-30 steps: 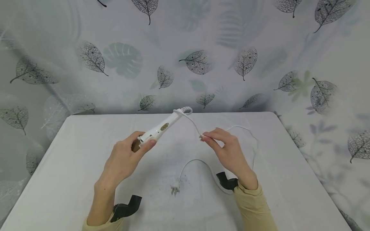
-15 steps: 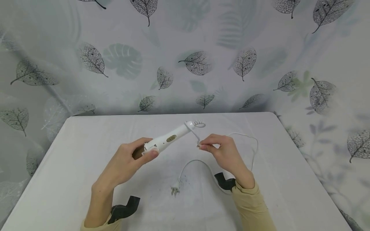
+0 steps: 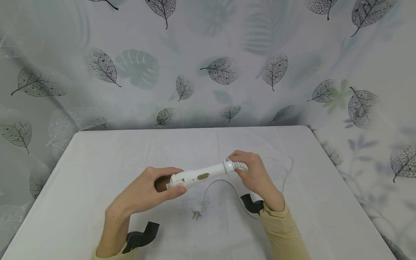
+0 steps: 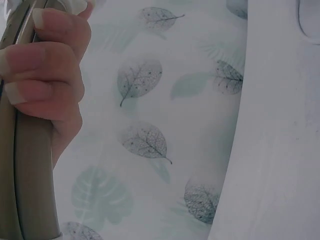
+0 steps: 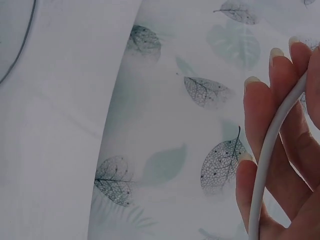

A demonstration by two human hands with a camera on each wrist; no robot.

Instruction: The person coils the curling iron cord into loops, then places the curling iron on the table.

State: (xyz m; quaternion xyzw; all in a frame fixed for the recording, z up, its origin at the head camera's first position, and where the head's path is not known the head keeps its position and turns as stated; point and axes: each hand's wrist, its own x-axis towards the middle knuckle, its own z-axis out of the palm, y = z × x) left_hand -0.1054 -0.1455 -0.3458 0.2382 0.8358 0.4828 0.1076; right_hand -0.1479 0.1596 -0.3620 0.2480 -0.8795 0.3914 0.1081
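A curling iron (image 3: 214, 170) with a white handle is held above the table, tilted slightly up to the right. My left hand (image 3: 139, 191) grips its barrel end, the thumb near the handle's left end. In the left wrist view the fingers curl over the brownish-gold barrel (image 4: 37, 185). My right hand (image 3: 256, 178) is at the other end of the handle, behind the coiled cord sleeve (image 3: 240, 166). The right wrist view shows the white cord (image 5: 265, 170) crossing the palm, pinched up between thumb and fingers. The right fingertips are partly hidden behind the handle in the head view.
The cord's plug (image 3: 196, 211) lies on the white-covered table (image 3: 130, 144), with the cord arching to the right. More cord loops beyond the right forearm. Black wrist mounts (image 3: 143, 236) stick out from both sleeves. A leaf-patterned curtain (image 3: 208, 43) hangs behind the table.
The curling iron has come down and turned closer to level, its cord end swinging right and toward me, up to the right hand. The left hand has shifted slightly right.
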